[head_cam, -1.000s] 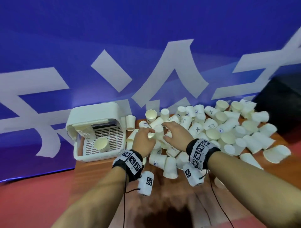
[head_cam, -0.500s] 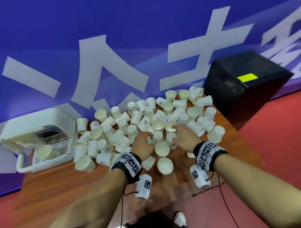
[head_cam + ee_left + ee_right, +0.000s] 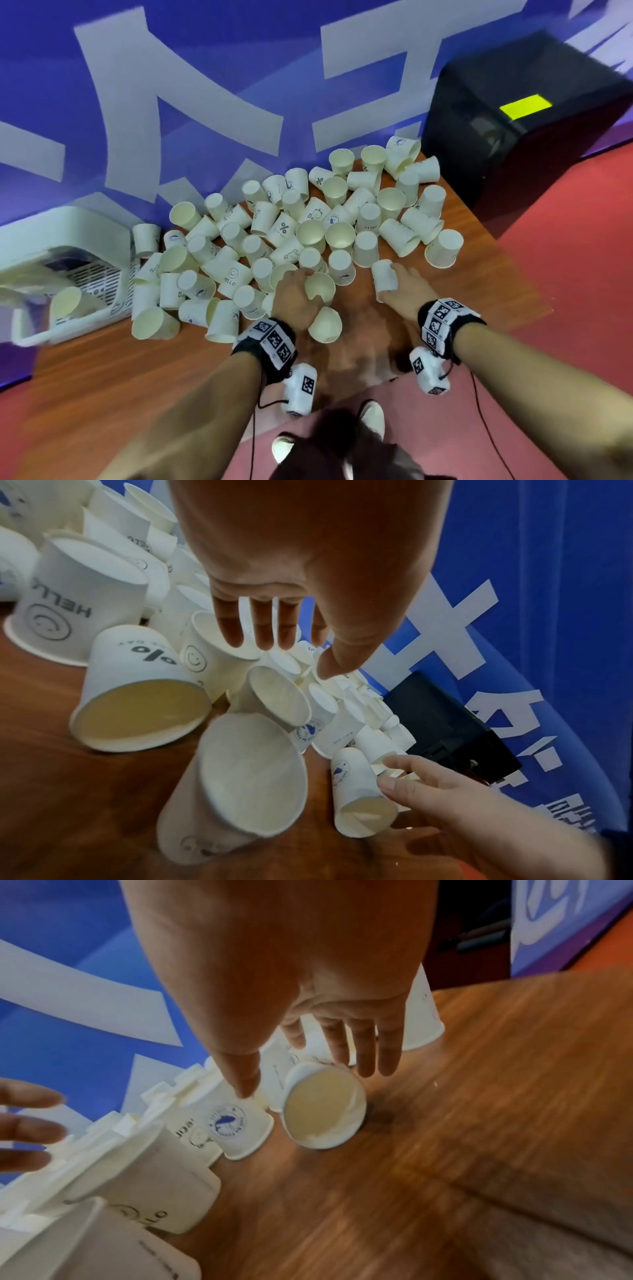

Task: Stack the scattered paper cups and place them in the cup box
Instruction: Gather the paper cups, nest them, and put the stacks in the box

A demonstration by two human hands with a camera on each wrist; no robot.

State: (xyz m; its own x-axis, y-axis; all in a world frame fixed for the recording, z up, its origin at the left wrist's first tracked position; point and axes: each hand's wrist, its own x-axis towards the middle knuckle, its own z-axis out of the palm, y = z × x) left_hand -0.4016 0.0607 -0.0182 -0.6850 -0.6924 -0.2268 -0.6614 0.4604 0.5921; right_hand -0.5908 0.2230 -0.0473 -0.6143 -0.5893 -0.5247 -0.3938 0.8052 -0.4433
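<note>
Head view: two bare forearms w/ black-and-white marker wristbands reach over a wooden table (image 3: 102, 370) into a heap of white paper cups (image 3: 284, 233). Readable print on cups: "HELLO" w/ a smiley (image 3: 61, 615) on one lying left of the left hand, "%" over small text (image 3: 283, 229) on one beyond both hands, "Be…" cut off on two others, and a round blue emblem (image 3: 227, 1121) on a cup lying between the hands. Left hand (image 3: 297, 297) is palm down over the near edge of the heap, fingers spread and fairly straight above an open cup mouth (image 3: 320, 287), gripping nothing. Right hand (image 3: 406, 289) is also palm down; its thumb and fingers lie round a single cup (image 3: 384, 279) tipped on its side, mouth toward the wrist, but a firm grip isn't clear in any view. Another cup (image 3: 324, 324) lies on its side near the left wrist. Cup box (image 3: 68, 267), white plastic w/ a slotted floor, sits far to the left of the left hand at the table edge, one cup (image 3: 66, 303) lying inside. Black cabinet w/ a yellow label (image 3: 524, 106) stands beyond the right hand; behind all, a blue wall (image 3: 205, 61) w/ large white characters.
</note>
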